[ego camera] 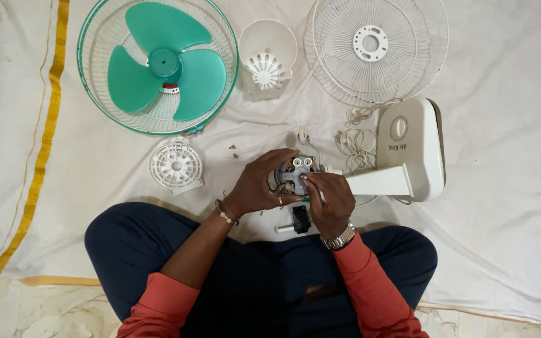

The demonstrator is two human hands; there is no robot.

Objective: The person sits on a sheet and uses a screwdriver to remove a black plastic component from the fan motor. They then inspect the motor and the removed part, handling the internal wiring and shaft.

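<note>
I sit cross-legged on a white cloth and hold a fan motor (296, 170) with copper windings just in front of my knees. My left hand (259, 184) wraps around the motor's left side. On the motor's right side rests my right hand (329, 197), pinching a thin green-handled tool (305, 199) against it. The motor joins the neck of a white fan stand (408, 153) lying to the right. A small black part (300, 218) lies on the cloth just below my hands.
A green fan blade (165, 62) sits in a green-rimmed guard (92, 94) at top left. A white rear motor cover (267, 57), a white wire guard (376, 47), a round white vented cover (176, 165), a coiled white cord (353, 143) and small screws (233, 150) lie around.
</note>
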